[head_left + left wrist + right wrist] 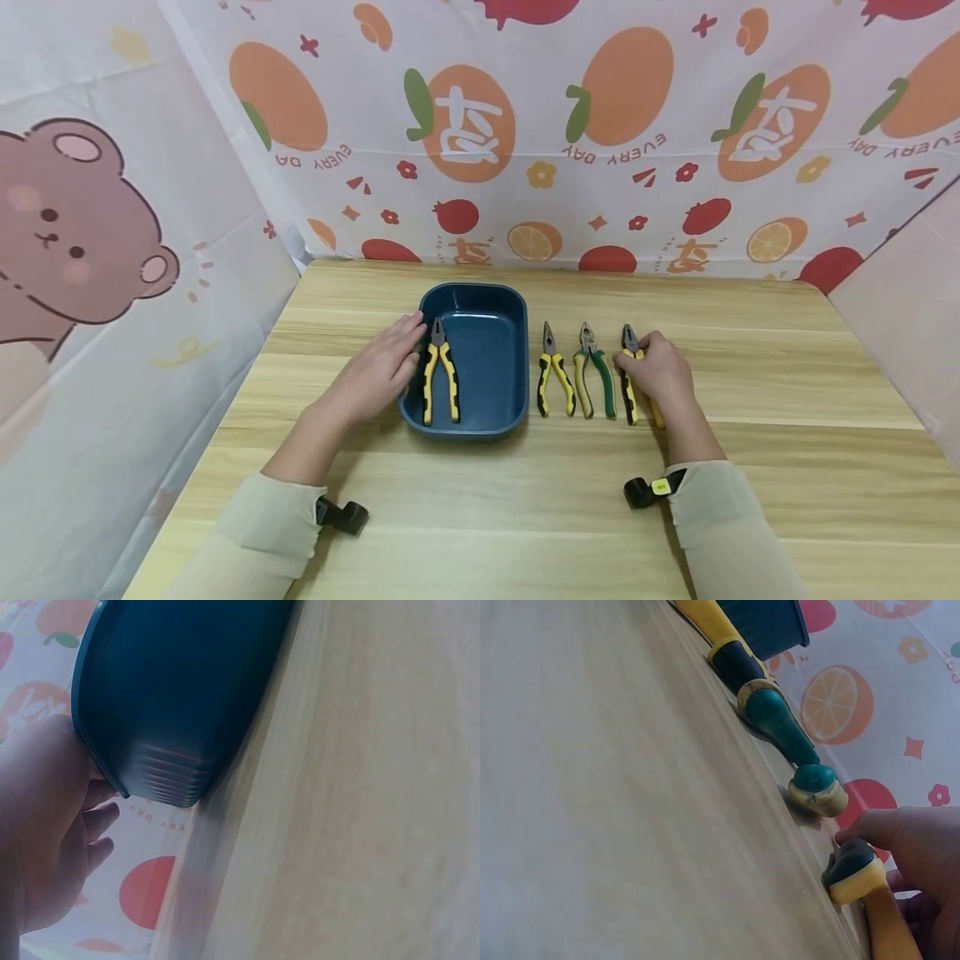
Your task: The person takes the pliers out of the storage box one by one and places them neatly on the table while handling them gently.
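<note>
A dark blue tray (487, 375) sits on the wooden table, with yellow-and-black pliers (440, 371) lying along its left side. My left hand (378, 367) rests against the tray's left rim, fingers stretched forward; the left wrist view shows it beside the tray wall (165, 712). To the tray's right lie needle-nose pliers (555, 379) with yellow-and-black handles, then pliers with green-and-cream handles (604, 385). At the right end of this row, my right hand (663, 367) grips another pair of yellow-and-black pliers (629, 396) between thumb and fingers, partly covering it.
The wooden table (510, 517) ends at a patterned cloth (540, 217) hanging behind it. Another cloth with a bear print (82, 225) hangs on the left. A small black camera is worn at each wrist.
</note>
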Available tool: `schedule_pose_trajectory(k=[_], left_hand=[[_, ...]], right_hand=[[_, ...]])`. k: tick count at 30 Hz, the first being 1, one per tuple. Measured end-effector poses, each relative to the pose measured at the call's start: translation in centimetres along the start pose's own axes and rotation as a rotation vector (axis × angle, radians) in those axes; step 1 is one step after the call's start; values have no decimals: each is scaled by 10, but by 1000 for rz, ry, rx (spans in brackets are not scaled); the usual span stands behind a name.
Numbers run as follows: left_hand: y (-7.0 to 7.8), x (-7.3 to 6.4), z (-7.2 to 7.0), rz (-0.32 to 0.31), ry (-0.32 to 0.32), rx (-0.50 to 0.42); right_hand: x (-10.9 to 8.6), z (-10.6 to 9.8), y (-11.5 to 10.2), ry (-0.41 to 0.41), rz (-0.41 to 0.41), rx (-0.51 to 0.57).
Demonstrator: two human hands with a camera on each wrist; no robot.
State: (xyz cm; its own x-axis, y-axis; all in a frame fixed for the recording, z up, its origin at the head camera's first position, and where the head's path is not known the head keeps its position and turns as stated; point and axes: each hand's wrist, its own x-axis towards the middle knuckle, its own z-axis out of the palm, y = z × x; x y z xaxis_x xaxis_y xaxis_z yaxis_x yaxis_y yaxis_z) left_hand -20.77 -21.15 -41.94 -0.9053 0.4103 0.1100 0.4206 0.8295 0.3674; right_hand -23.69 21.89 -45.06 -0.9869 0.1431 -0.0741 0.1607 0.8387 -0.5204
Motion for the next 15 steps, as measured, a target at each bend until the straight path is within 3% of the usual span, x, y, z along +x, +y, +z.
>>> schedule_pose_trajectory(k=[15], left_hand=[[1,1,-3,0,-21,13]], right_hand=[[1,0,0,2,-19,15]])
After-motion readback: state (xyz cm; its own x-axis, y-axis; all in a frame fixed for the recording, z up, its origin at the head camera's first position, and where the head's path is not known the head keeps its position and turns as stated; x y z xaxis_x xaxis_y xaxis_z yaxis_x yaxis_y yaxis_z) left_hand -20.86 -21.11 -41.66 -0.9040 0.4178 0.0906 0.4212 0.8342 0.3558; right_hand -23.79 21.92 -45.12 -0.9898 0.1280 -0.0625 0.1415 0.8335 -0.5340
